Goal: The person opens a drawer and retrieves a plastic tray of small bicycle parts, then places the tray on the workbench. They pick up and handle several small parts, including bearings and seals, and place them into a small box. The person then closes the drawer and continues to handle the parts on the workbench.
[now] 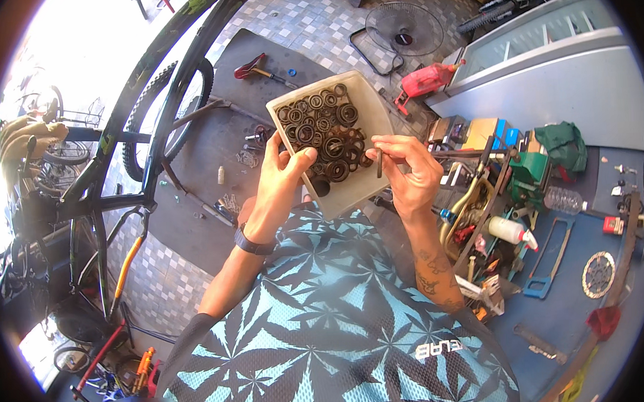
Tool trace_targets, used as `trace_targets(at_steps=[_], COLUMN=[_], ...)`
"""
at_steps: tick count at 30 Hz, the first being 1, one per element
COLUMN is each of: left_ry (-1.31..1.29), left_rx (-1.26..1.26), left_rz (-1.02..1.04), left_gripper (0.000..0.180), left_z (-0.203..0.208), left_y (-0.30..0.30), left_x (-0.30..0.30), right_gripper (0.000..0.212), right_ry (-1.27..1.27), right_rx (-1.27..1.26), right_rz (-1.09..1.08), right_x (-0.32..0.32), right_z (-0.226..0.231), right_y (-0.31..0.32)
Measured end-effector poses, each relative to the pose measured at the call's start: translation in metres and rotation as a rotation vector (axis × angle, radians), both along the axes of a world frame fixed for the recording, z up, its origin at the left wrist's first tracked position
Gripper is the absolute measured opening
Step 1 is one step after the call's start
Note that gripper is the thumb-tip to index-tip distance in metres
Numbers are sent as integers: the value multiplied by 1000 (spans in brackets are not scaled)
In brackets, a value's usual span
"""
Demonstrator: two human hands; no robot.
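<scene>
My left hand [283, 175] grips the near left edge of a pale plastic bin [352, 192], thumb over the rim. The bin is tilted in front of my chest. Inside it lie many greasy round bearings and rings [324, 129], heaped toward the far left, with the bin's right and near floor bare. At the bin's right side my right hand [413, 174] pinches a thin dark metal piece [379, 165] between thumb and fingers. It looks like a short bar or a ring seen edge-on; I cannot tell which.
A dark bicycle frame [146, 133] stands close on my left. To my right, a blue workbench [557, 313] carries a hacksaw [549, 259], a spray bottle [509, 230], a brake disc [598, 274] and tools. Beyond are a red can [426, 80] and a fan [403, 29].
</scene>
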State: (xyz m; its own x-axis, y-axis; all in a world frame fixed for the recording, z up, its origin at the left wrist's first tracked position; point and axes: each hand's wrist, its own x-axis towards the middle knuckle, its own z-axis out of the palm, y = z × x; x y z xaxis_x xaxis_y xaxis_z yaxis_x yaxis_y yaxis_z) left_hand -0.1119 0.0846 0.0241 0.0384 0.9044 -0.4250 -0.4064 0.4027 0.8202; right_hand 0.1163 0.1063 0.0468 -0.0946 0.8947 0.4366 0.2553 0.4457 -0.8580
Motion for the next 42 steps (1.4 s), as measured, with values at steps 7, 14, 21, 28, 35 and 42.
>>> trace_targets(at_steps=[7, 14, 21, 28, 35, 42], left_ry=[32, -1, 74, 23, 26, 2], left_rx=[-9, -2, -10, -56, -34, -95], left_rz=[63, 110, 187, 310, 401, 458], left_gripper=[97, 96, 92, 87, 97, 94], left_z=[-1, -15, -16, -16, -22, -23], left_y=[14, 13, 2, -18, -36, -43], left_x=[0, -9, -26, -40, -45, -49], right_gripper=[12, 15, 13, 13, 40, 42], right_ry=[26, 306, -429, -293, -605, -815], right_rx=[-161, -464, -714, 87, 789, 904], right_rz=[80, 129, 431, 172, 13, -116], right_x=[9, -16, -16, -103, -160, -147], right_z=[-4, 0, 44, 71, 20, 11], right_y=[29, 46, 152, 327, 364, 369])
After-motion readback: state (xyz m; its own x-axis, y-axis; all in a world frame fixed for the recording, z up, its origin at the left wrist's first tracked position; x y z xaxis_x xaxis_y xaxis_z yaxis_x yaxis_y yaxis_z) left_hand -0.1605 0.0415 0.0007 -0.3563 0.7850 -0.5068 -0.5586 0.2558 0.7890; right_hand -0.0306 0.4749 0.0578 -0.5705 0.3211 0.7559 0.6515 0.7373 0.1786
